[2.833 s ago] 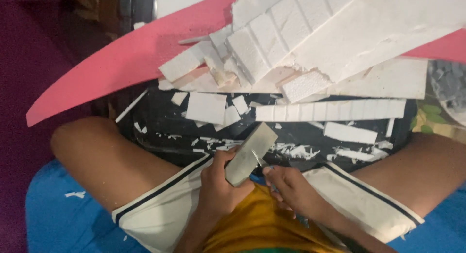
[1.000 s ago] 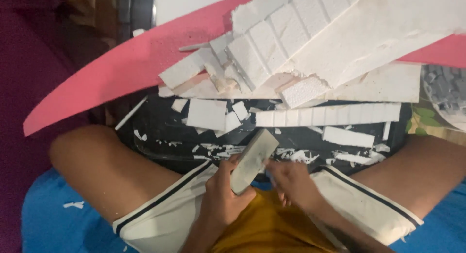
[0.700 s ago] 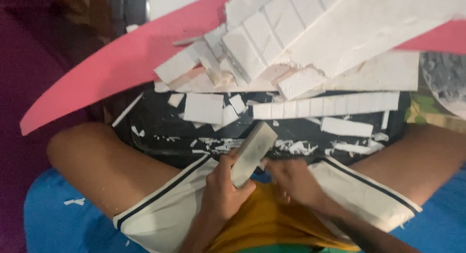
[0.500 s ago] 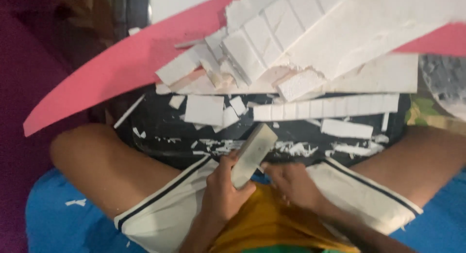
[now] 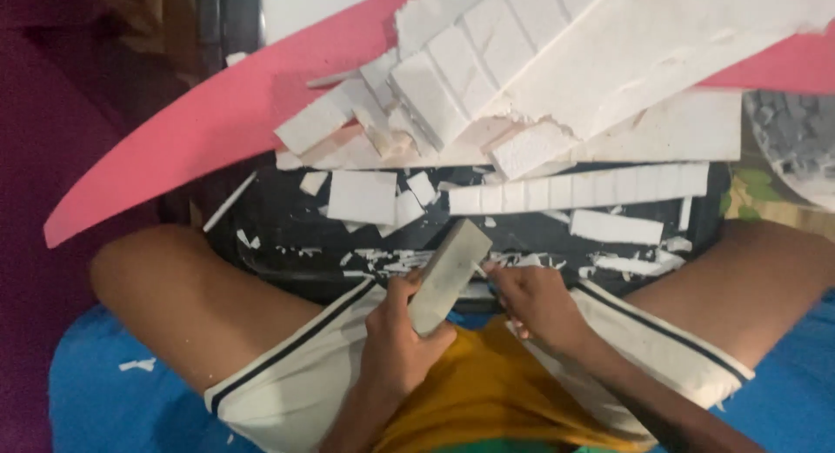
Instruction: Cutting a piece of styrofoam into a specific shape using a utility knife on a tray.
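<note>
Left hand (image 5: 402, 349) grips grey rectangular block (image 5: 449, 275) near lap; right hand (image 5: 532, 298) closed, likely pinching a small white foam piece. Many cut white foam strips (image 5: 578, 190) lie far on black board (image 5: 287, 223); uncut slabs remain.

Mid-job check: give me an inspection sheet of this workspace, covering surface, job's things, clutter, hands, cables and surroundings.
Surface: black board on the floor between the knees, dusted with white crumbs.
Job's things: grey block, tilted, its upper end over the board.
Clutter: scored white foam strip, square foam piece, small foam scraps, and a heap of broken foam slabs on a pink sheet.
Hands: left hand has its grip closed round the block's lower end; right hand is at the block's right edge, fingers curled; whether it holds anything cannot be told.
Cables: nothing seen.
Surroundings: blue mat under the legs, dark red surface at left.
</note>
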